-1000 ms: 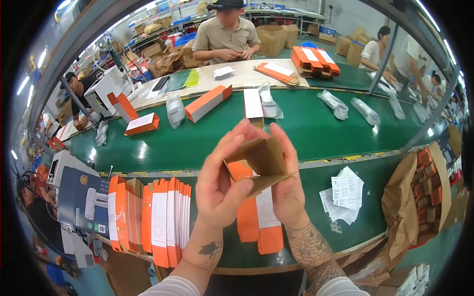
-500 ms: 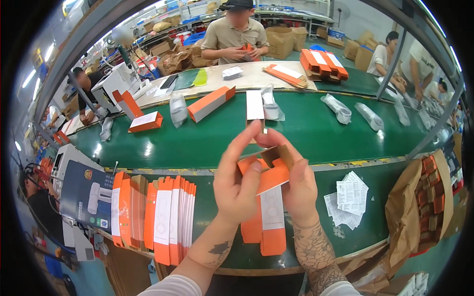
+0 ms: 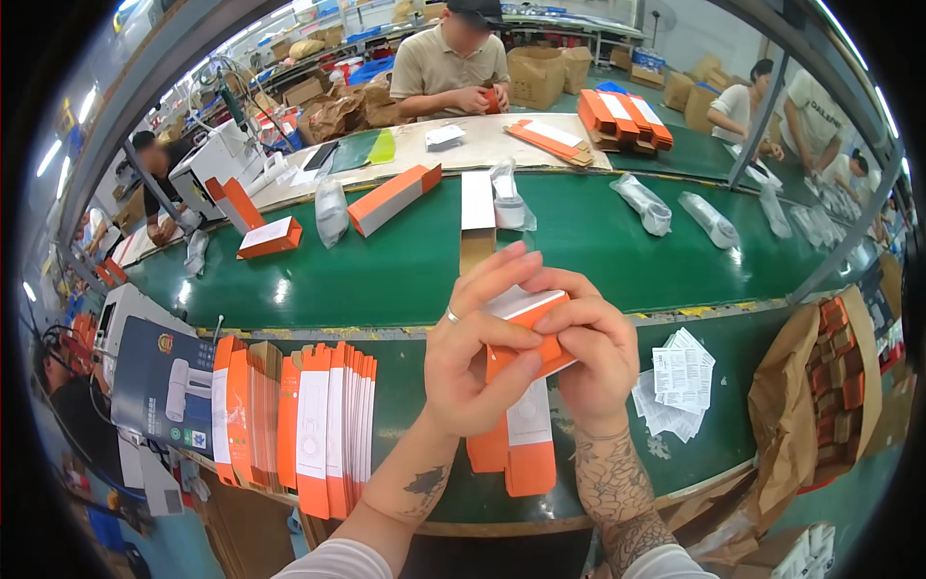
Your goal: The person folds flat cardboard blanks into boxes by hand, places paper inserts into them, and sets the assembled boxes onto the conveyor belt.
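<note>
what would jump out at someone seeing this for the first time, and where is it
Probably the left hand and right hand first, just right of centre, together holding an orange-and-white carton. Next, likely the tightly packed row of orange-and-white cartons at lower left. Beyond the hands, a broad green surface spans the view, with plastic-wrapped items lying on it.

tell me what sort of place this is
Probably a factory packing line: plastic-bagged goods lie on a green conveyor belt, flattened orange-and-white cartons stand in a row, and a co-worker is across the belt.
</note>
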`<state>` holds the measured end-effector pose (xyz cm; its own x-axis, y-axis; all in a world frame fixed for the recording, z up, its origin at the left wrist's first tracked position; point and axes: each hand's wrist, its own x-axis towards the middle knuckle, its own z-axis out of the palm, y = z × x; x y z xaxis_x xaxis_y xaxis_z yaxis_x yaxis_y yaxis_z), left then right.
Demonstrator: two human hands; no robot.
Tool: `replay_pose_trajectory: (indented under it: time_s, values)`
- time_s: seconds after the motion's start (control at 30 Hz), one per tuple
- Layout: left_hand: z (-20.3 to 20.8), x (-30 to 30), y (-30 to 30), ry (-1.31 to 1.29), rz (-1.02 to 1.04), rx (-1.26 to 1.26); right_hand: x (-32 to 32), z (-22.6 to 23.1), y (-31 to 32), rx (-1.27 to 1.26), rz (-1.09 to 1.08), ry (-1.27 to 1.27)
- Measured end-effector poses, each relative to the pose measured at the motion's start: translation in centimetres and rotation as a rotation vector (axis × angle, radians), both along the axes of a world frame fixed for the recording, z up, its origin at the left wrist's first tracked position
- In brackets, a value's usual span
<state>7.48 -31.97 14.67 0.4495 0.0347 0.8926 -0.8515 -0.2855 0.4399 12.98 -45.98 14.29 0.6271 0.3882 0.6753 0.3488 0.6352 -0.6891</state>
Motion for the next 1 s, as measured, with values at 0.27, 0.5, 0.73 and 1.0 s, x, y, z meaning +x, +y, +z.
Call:
replay_pose_trajectory:
  time_s: [0.27,0.5,0.73,1.0]
  values:
    - [-0.6,-0.4,-2.3,0.135,0.047,-0.202,-0.7,1.2,-0.5,-0.099,-0.131,0.021]
    - [-0.9,-0.3,-0.9,0.178,0.041,-0.067,0.1,-0.1,0.1,-0.123,-0.172,-0.047]
    - [-0.2,1.2,-1.5,0.262,0.039,-0.081,0.4,0.6,0.3,-0.102,-0.217,0.135]
    - [-1.0,0.5,-0.2,0.298,-0.016,-0.041,-0.5,-0.5,1.5,-0.110,-0.415,0.112]
